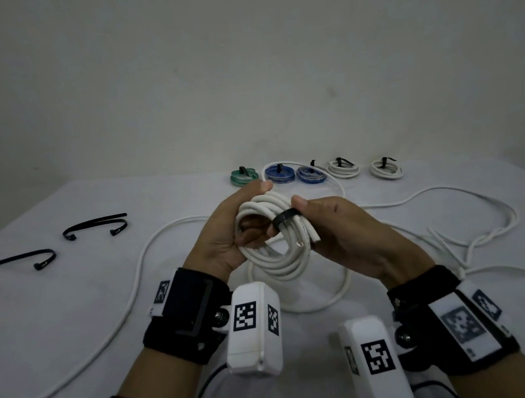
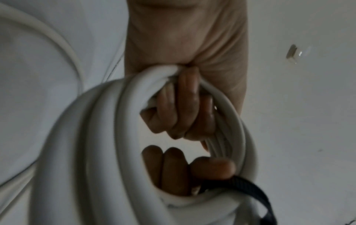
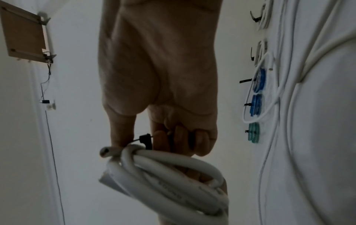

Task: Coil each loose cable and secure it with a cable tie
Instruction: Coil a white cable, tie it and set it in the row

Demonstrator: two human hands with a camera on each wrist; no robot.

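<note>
A coiled white cable [image 1: 272, 239] hangs between both hands above the table. My left hand [image 1: 228, 227] grips the coil's left side, fingers curled through its middle; the left wrist view shows those fingers [image 2: 185, 106] round the strands [image 2: 100, 137]. My right hand [image 1: 336, 224] pinches a black cable tie [image 1: 285, 217] that wraps the coil's right side, with both cut cable ends sticking out beside it. The right wrist view shows the tie's head [image 3: 144, 139] by the fingers above the coil [image 3: 173, 175]. The tie's strap [image 2: 248, 188] shows in the left wrist view.
Several tied coils line the table's back: green [image 1: 244, 176], two blue [image 1: 279, 173], two white [image 1: 385, 169]. Three loose black cable ties lie at left [image 1: 95, 226], [image 1: 22, 259]. Loose white cables sprawl left [image 1: 140, 266] and right [image 1: 480, 233] of the hands.
</note>
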